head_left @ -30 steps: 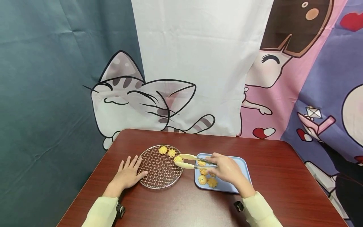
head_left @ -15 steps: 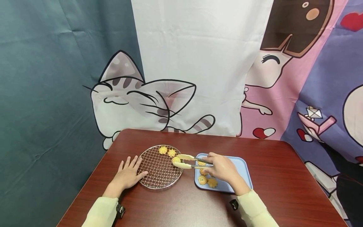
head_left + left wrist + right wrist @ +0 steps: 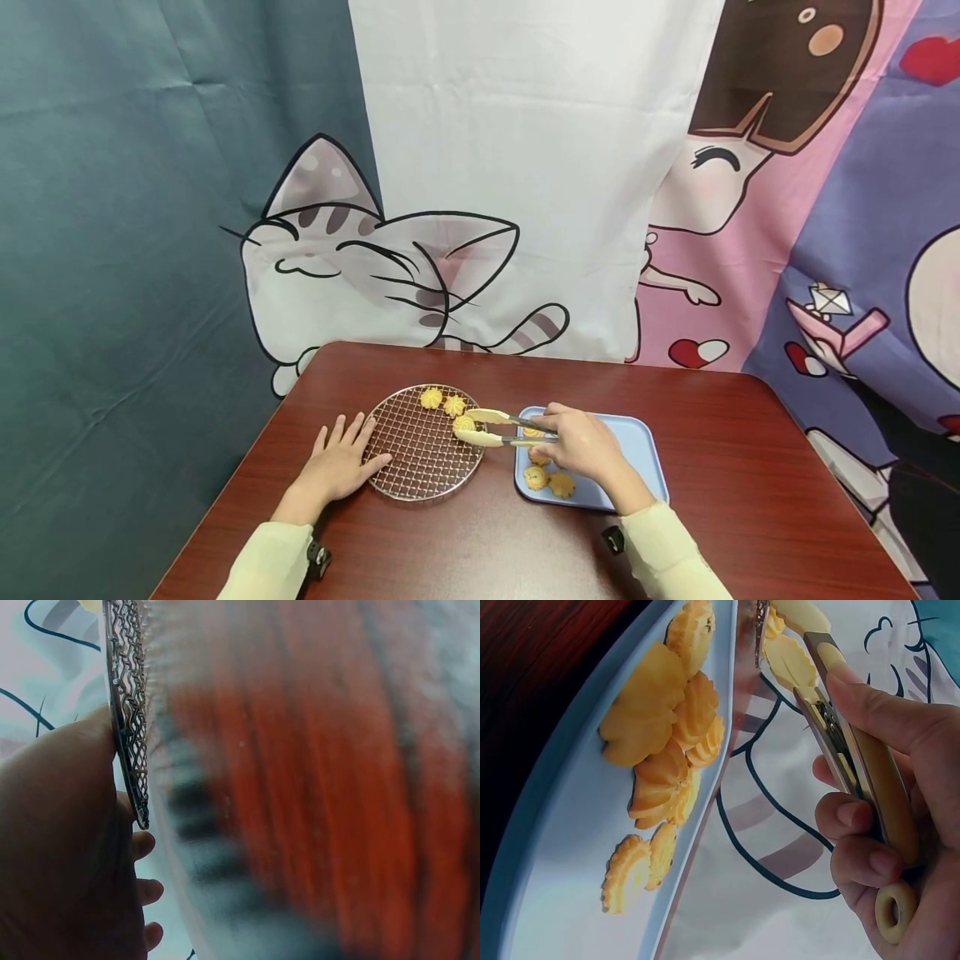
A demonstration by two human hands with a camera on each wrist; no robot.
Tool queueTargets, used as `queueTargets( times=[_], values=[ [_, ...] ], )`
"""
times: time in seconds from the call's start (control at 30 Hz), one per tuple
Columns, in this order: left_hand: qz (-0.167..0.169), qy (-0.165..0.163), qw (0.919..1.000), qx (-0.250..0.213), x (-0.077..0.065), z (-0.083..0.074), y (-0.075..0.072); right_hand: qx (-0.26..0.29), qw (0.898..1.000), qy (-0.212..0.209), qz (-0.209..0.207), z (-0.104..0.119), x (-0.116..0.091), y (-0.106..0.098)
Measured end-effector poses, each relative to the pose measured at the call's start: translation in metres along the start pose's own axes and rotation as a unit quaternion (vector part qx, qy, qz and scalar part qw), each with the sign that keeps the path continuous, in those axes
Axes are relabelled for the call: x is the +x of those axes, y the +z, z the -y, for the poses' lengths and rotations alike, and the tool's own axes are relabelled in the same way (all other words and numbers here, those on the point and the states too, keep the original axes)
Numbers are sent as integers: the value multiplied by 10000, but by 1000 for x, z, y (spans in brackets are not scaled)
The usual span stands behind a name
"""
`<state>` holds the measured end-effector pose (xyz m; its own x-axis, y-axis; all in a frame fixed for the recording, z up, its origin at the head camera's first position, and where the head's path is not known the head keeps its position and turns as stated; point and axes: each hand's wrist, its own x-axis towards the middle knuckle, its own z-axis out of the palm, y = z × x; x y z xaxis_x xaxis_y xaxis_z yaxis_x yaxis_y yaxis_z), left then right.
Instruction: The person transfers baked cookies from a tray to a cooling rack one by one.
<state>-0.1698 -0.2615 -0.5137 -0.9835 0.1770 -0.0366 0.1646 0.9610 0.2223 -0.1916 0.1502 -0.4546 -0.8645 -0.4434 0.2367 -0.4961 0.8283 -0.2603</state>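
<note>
My right hand [image 3: 588, 442] grips a pair of tongs [image 3: 491, 415] with pale yellow tips and metal arms. Between those tips sits a yellow piped butter cookie [image 3: 462, 424], over the right edge of a round wire cooling rack [image 3: 412, 454]. The right wrist view shows fingers and thumb curled round the tongs [image 3: 885, 795], with a ring at their handle end. Spread almost straight, the fingers of my left hand [image 3: 335, 462] rest at the rack's left rim. In the left wrist view its thumb lies by the rim of the rack [image 3: 127, 712].
Two more cookies [image 3: 442, 402] lie at the back of the rack. Right of it, a blue tray [image 3: 637, 450] bears several cookies [image 3: 656, 780] along its left side. Both stand on a reddish-brown wooden table [image 3: 480, 542], with a printed cartoon curtain [image 3: 525, 167] behind.
My right hand has shifted slightly left, carrying the tongs and their cookie further in over the rack. The left hand has stayed in place.
</note>
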Motion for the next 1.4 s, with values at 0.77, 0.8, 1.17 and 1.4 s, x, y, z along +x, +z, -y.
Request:
queueTargets(
  times=[0.77, 0.8, 1.17, 1.4],
  values=[
    [-37, 54, 10000, 2, 1, 1, 2, 83, 9998, 193, -8, 1, -3, -6],
    [-32, 53, 10000, 23, 1, 1, 2, 114, 9998, 181, -45, 0, -3, -7],
    [-96, 59, 9999, -6, 2, 4, 2, 296, 9991, 145, -260, -12, -16, -20],
    [-140, 67, 9999, -24, 2, 3, 3, 176, 9991, 275, -283, -22, -29, -26]
  ],
)
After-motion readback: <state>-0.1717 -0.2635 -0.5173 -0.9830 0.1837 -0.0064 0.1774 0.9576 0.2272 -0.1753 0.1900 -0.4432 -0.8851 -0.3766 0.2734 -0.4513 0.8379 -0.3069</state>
